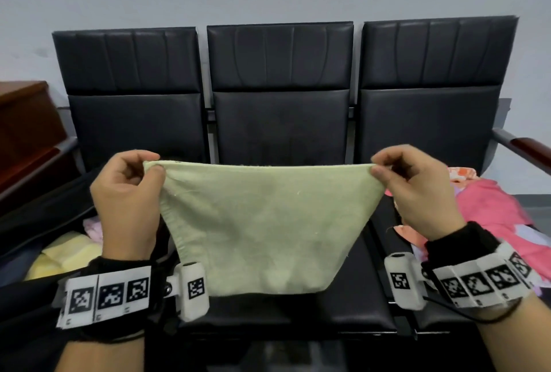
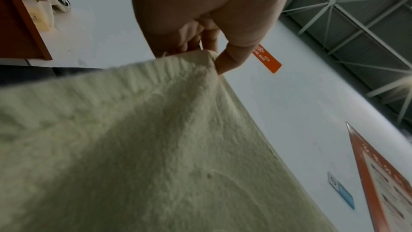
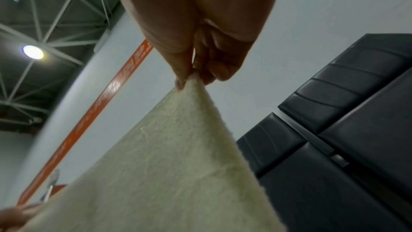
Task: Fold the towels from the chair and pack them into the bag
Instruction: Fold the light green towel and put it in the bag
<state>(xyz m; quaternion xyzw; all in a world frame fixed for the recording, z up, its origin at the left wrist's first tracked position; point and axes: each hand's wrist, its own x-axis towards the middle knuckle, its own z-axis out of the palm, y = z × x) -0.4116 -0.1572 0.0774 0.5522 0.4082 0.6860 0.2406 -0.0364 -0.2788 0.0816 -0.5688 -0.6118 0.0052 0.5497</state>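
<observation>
Your left hand (image 1: 126, 193) pinches the top left corner of the pale green towel (image 1: 262, 222), thumb and fingers closed on the hem; the left wrist view shows the same pinch, thumb tip pressed to the ribbed edge of the towel (image 2: 156, 147). Your right hand (image 1: 417, 190) pinches the top right corner the same way, and in the right wrist view the fingertips (image 3: 214, 71) nip the very tip of the cloth. The towel hangs spread between both hands, top edge taut, in front of the middle seat of the black three-seat chair (image 1: 280, 121); its lower edge hangs at the seat's front, and whether it touches the cushion can't be told. Left of the towel, on the left seat, the black bag (image 1: 38, 216) lies open with a yellow towel (image 1: 68, 255) and a pale pink cloth (image 1: 94, 227) inside. Right of the towel, on the right seat, lies a heap of pink towels (image 1: 492, 210), one with an orange print. A brown wooden cabinet (image 1: 26, 130) stands left of the chair.
</observation>
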